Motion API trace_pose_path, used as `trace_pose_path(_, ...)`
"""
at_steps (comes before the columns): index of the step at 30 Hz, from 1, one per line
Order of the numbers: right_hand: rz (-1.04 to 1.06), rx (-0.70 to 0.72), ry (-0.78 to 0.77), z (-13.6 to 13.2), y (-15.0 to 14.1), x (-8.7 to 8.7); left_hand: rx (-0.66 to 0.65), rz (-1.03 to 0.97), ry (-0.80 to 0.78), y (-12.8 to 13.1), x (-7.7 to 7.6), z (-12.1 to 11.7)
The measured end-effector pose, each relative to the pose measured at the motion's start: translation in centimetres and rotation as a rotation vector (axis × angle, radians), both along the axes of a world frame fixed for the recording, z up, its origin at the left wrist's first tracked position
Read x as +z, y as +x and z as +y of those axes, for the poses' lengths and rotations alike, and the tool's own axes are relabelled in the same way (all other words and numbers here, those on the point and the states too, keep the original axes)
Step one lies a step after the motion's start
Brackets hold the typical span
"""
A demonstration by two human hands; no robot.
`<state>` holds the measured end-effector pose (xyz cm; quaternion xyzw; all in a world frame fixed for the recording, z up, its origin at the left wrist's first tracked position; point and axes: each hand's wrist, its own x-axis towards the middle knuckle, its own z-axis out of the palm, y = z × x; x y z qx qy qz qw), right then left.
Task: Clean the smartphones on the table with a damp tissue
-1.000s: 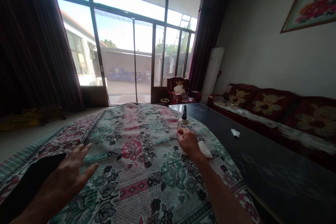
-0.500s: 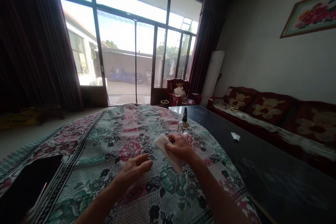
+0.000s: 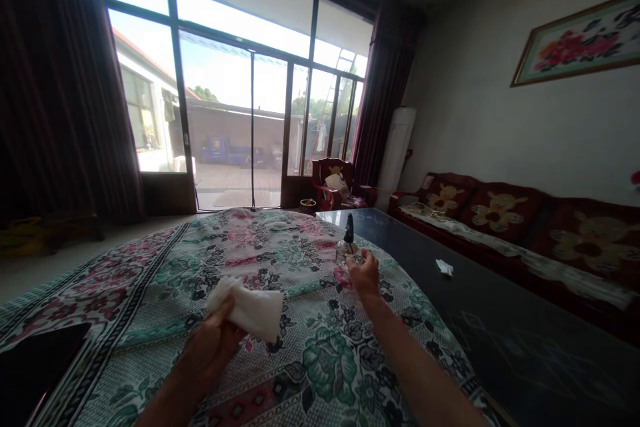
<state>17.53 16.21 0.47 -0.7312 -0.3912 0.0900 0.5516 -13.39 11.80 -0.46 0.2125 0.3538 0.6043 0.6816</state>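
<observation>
White tissue [image 3: 245, 307] bunched in the left hand [image 3: 210, 347], fingers closed around its lower part, above the floral bedspread [image 3: 150, 293]. Right hand [image 3: 365, 273] just beside a glass bottle [image 3: 347, 250], fingers loosely curled, holding nothing visible.

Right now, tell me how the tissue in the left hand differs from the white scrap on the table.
The tissue is far larger than the scrap. The tissue is gripped in the left hand over the floral bedspread, while the scrap lies untouched on the dark tabletop. The tissue is a loosely folded sheet; the scrap is a small crumpled bit. Both are white.
</observation>
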Motion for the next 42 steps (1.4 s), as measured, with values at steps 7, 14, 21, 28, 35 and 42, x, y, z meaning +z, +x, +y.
trace_pose_path(7, -0.077, -0.034, 0.001, 4.9, 2.8, 0.1, -0.079, 0.063, -0.029, -0.5, -2.2, 0.4)
trace_pose_path(14, -0.087, 0.064, -0.06, 7.0, 3.2, 0.3, -0.06, 0.028, -0.051, -0.6, -2.3, 0.5)
trace_pose_path(21, -0.104, 0.368, 0.03, 4.5, -1.0, 0.7, -0.004, 0.007, -0.037, -0.7, -1.7, 0.8)
trace_pose_path(28, -0.139, 0.839, 0.045, -1.6, -10.3, 1.5, 0.139, -0.007, 0.036, -2.4, -0.2, 1.5)
trace_pose_path(35, -0.195, 0.989, -0.132, -5.6, -14.2, 2.0, 0.188, -0.023, 0.076, -3.6, -0.1, 2.2)
trace_pose_path(42, -0.281, 1.278, 0.017, -5.1, -13.6, 3.3, 0.179, -0.09, 0.064, -3.3, 0.6, 2.5)
